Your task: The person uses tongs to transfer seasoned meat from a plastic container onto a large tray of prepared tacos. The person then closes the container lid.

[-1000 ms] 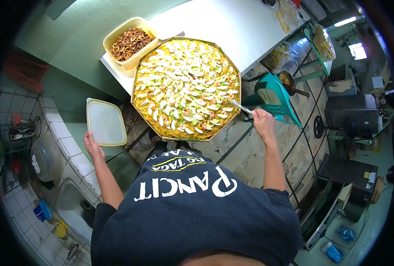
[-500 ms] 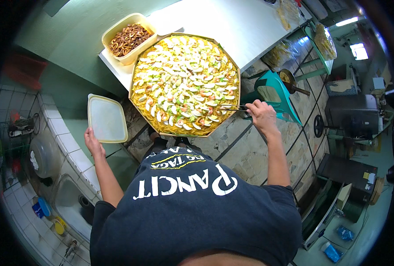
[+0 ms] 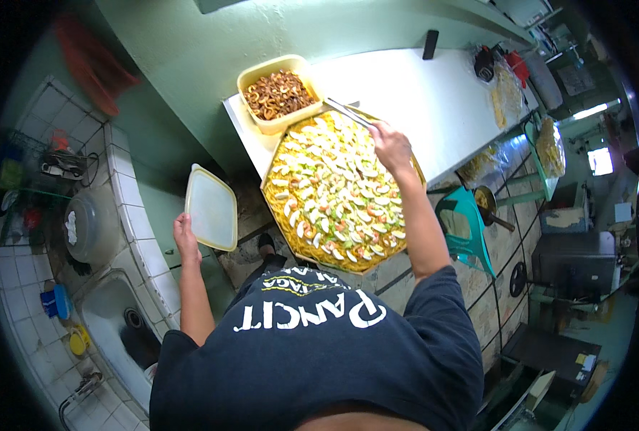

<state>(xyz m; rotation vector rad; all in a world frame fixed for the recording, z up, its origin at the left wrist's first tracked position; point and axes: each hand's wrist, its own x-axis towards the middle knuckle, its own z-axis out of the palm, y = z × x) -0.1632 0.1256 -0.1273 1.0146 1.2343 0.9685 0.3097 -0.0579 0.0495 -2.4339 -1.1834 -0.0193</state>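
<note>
My left hand (image 3: 187,240) grips the edge of a translucent plastic lid (image 3: 213,208) with a yellowish rim, held out beside the table. In my right hand (image 3: 392,147) is a pair of metal tongs (image 3: 348,113), pointing left over the far edge of a big octagonal tray (image 3: 275,221). Yellow noodles topped with egg slices, shrimp and green bits (image 3: 341,190) fill the tray. Just beyond the tongs' tips stands a cream plastic container (image 3: 245,79), holding brown strips and rings (image 3: 278,95). Whether the tongs grip anything is too small to tell.
The white table (image 3: 405,82) runs along the green wall, with a dark phone-like object (image 3: 430,44) at its back. A teal plastic chair (image 3: 469,230) and a pan (image 3: 486,201) are at right. A tiled sink (image 3: 107,305) lies at left.
My right hand with the tongs has moved from the tray's right near edge to its far edge near the container. The view has shifted, and my left hand still holds the lid.
</note>
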